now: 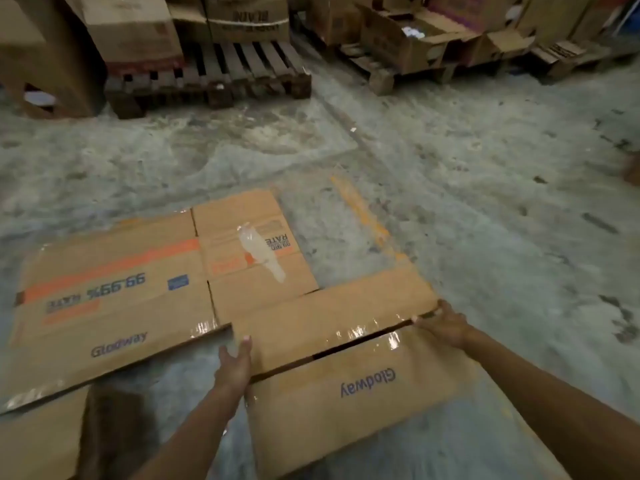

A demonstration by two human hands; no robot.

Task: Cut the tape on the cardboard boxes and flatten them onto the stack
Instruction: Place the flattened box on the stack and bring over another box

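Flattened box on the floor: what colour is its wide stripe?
Orange, on the flattened box; clearest in the head view.

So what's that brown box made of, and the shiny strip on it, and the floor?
The box being held looks like plain matte brown cardboard, with printed lettering on it. The shiny strip seems to be clear plastic tape, since it glints along the flap seam. The floor looks like rough grey concrete, stained and patchy.

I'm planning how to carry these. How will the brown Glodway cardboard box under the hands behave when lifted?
The brown Glodway cardboard box probably feels light, being thin sheet. It likely flops at the open slit between its flaps. Glossy clear tape may be slippery where the right hand grips.
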